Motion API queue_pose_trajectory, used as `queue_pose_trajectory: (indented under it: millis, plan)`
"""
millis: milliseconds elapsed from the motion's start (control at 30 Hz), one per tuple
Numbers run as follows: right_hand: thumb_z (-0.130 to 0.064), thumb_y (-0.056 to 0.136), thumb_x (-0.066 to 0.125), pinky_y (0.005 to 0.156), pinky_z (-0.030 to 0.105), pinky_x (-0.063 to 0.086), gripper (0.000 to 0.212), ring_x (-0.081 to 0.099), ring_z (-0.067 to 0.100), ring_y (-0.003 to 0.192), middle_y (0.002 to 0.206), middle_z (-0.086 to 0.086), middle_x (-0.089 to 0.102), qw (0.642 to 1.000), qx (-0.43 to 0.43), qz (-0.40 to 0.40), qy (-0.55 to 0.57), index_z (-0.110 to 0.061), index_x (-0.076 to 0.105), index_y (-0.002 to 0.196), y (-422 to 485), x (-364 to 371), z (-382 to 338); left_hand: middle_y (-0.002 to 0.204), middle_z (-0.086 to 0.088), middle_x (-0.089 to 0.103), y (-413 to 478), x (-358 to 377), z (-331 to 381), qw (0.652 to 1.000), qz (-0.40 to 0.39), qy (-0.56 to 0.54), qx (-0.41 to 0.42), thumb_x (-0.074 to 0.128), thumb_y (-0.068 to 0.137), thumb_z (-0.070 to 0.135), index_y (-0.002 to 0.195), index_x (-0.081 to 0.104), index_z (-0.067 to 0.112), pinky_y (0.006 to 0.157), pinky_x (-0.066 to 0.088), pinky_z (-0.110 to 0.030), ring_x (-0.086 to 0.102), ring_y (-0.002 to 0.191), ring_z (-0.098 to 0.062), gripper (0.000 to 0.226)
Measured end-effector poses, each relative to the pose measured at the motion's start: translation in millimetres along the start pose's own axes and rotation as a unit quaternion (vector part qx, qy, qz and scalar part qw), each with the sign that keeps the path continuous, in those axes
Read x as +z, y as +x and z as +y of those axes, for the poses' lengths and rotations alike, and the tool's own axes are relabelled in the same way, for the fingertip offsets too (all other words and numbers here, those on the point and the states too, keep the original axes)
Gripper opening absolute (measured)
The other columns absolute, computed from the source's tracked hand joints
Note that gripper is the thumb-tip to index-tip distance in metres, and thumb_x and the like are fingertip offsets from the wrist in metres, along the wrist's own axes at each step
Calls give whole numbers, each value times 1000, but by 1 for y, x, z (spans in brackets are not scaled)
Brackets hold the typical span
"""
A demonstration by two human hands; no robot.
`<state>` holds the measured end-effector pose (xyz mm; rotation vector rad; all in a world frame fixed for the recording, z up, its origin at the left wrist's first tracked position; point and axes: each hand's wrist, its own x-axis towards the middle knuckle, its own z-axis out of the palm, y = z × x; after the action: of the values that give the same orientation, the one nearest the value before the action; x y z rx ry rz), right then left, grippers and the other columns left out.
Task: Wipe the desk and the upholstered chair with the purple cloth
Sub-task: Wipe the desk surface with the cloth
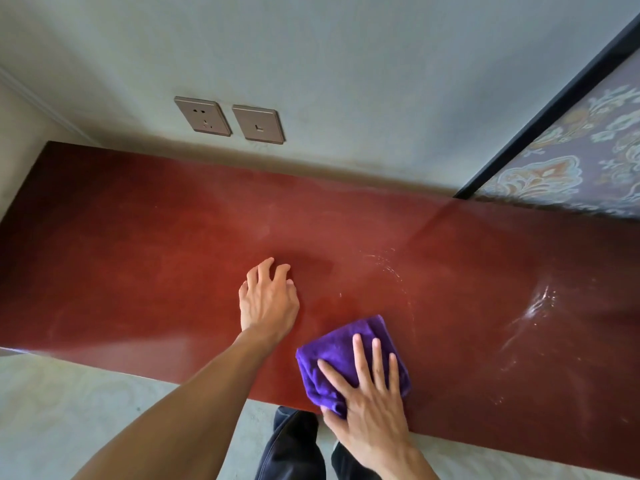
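Head view recorded the purple cloth (346,355) folded into a thick pad, lying on the red counter (138,237) close to its near edge. The right hand (372,407) lay on top of it, fingers (375,362) straight and spread, pressing flat rather than gripping. The left hand (268,299) stood just beside, apart from the cloth, on bent fingertips that touched the counter and held nothing.

Assessment of handling: the cloth looked soft, plush and light, with no stiffness of its own. It would bunch or unfold if dragged by one corner. A flat palm over the centre of the pad, or a pinch across the folded edge, was judged the soundest hold. Wet streaks (540,303) on the counter to the right suggested a damp cloth and a glossy, somewhat slick surface.

Markings: none legible. The wall socket (202,116) and switch plate (258,124) showed no readable brand. The upholstered chair was not in view.
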<state>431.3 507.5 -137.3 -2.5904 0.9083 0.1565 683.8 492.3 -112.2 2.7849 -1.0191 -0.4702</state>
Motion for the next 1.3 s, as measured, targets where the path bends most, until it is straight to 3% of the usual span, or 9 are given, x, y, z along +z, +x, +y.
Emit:
queue_pose_trajectory:
  millis: [133,400,467,567,667,800,933,1167,1300]
  plan:
    - [-85,81,45,124,64,9,79,7,43,157,172,14,9,999,30,44,-7,-58,28,153,77,-13,-10,148,-1,48,7,4,-1,999,6,1,40,46,98,35,132,59,30,105,41,-49,43,134,-27,37]
    - [-69,99,33,125,62,0,58,-6,44,157,172,16,0,995,99,31,6,-52,31,155,195,-53,-10,136,1,59,23,-8,-4,998,22,-46,28,41,101,35,139,53,25,98,44,-47,53,121,-27,41]
    - [-56,103,42,127,57,7,49,7,42,158,169,17,20,995,68,52,49,-40,50,149,190,-67,-15,134,-1,59,22,-11,-5,997,34,-74,13,42,101,32,136,53,24,96,44,-47,54,120,-29,38]
    - [-45,101,56,110,35,47,37,60,18,131,139,-4,66,964,40,143,220,-33,63,136,166,-93,-22,127,-3,62,22,-18,-5,988,76,-134,-20,45,100,26,128,57,23,94,44,-49,56,115,-32,31]
    - [-52,99,54,93,10,48,38,68,-1,109,124,-18,71,913,93,231,323,-39,58,134,155,-124,-19,120,-6,65,32,-30,-3,972,126,-187,-62,47,98,21,121,60,21,93,43,-48,56,110,-35,26]
    - [-43,96,67,108,34,47,67,62,27,125,133,11,67,899,193,181,349,-26,41,155,159,-135,14,119,-8,65,39,-39,6,966,143,-204,-67,48,96,18,119,60,18,93,41,-48,55,109,-35,26]
    - [-47,96,57,127,54,12,81,14,46,155,164,30,23,968,194,140,80,-14,23,162,168,-109,13,122,-5,63,38,-32,9,973,133,-185,-37,49,96,17,122,59,19,93,42,-47,54,112,-32,28]
    - [-67,100,26,126,58,0,75,-5,42,157,170,23,-4,988,141,40,-40,-32,12,164,195,-44,-20,133,0,57,35,-14,8,987,90,-129,25,49,97,20,129,57,21,94,42,-44,51,119,-27,34]
    - [-73,94,36,126,58,10,76,2,40,158,171,20,4,991,117,52,-22,-37,27,160,166,-34,-24,145,0,51,42,-4,10,993,63,-54,89,49,98,22,134,57,23,105,42,-47,45,132,-26,38]
